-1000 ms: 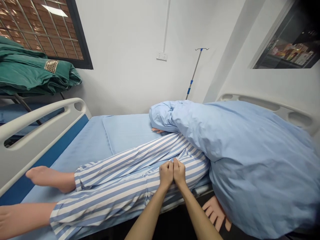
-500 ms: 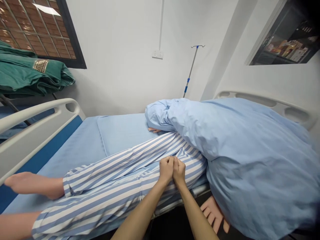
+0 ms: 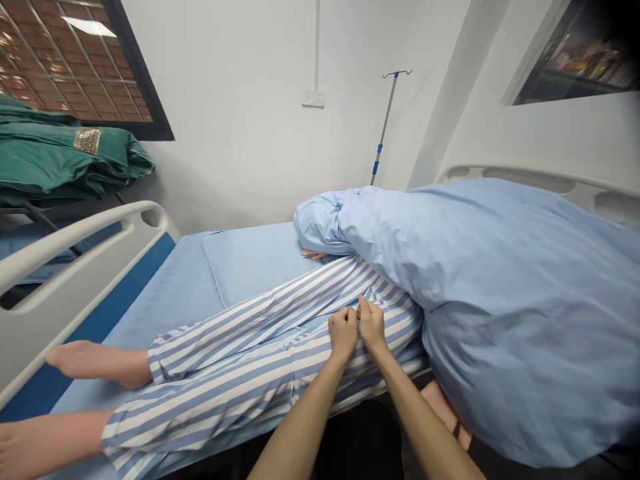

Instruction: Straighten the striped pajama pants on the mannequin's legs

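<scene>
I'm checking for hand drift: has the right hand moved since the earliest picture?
Yes: judged against the wall socket, the right hand has shifted slightly rightward in view, toward the blue quilt.

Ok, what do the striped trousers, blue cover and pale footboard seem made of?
Striped trousers: woven cloth, perhaps cotton; matte, with soft creases.
Blue cover: thin fabric, smooth with slight sheen, finely wrinkled; fibre unclear.
Pale footboard: probably moulded plastic; smooth, satin, with rounded edges and cut-outs.

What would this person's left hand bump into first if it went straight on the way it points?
Most likely the striped blue and white cloth trousers; the left hand points across them, though depth is unclear.
</scene>
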Motion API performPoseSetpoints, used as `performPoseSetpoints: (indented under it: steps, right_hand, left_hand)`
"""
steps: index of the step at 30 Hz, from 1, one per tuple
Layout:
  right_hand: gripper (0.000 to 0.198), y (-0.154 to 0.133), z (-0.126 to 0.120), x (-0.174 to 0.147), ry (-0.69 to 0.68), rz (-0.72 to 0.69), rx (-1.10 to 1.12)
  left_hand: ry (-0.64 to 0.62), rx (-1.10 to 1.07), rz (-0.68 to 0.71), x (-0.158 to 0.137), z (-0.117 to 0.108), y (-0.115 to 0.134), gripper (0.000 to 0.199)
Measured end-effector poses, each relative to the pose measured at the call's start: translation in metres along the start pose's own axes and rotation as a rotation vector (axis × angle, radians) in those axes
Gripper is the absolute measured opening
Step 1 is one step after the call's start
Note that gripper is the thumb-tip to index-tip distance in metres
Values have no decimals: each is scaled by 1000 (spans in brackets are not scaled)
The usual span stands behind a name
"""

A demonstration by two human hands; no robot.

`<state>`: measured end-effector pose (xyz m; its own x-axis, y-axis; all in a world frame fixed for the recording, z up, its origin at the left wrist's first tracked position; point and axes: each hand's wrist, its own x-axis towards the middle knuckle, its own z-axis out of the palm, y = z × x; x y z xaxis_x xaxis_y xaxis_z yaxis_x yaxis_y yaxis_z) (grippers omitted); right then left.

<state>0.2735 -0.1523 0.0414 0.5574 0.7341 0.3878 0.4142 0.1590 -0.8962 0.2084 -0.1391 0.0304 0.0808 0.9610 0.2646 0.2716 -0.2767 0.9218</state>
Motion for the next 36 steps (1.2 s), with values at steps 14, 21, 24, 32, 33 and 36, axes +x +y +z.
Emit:
performPoseSetpoints:
  steps: [14,21,24,32,33,36]
  right_hand:
    - [38,17,-10,3,-83,-161,-194]
    - [38,19,-10,4,-5,-107,-127]
    - [39,14,-11,5,-13,-90,-124]
    - [40,15,-21,21,-62,-225,-299]
    - [40,18,-21,22,-63,-235,-326]
    - [41,24,-19,21,-59,-255,-393]
  left_hand:
    - [62,-1,-65,6,17,9,33]
    - [39,106,-11,15,28,6,33]
    - [20,151,-7,13,27,3,35]
    - [37,165,-25,12,29,3,34]
    - [37,162,-25,12,29,2,35]
    - [17,137,-21,12,29,3,37]
